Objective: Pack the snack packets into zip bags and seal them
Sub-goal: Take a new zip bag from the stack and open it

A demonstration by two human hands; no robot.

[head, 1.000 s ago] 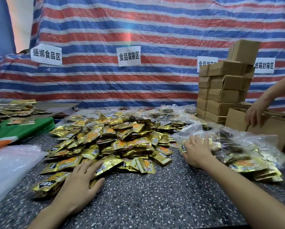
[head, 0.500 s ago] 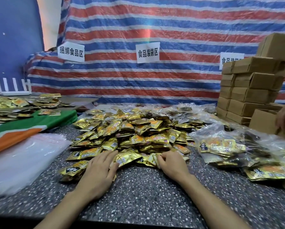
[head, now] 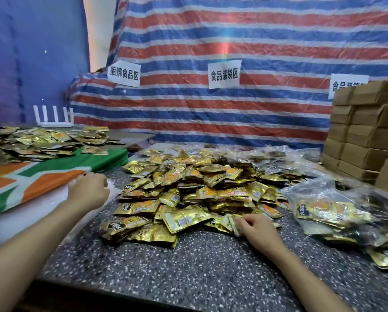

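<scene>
The right hand (head: 257, 230) pinches gold snack packets (head: 233, 224) at the near edge of the pile (head: 188, 188). The left hand (head: 88, 192) is well apart, over the clear zip bags (head: 26, 219); I cannot tell if it grips one. The zip bags lie left of the pile on the bench (head: 188, 266), nearest the left hand.

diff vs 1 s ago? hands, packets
The left hand left the near-left edge of the packet pile and reached left to the empty zip bags. The right hand swung from the filled bags to the pile's near edge, gripping packets. Pile, filled bags, boxes unmoved.
</scene>
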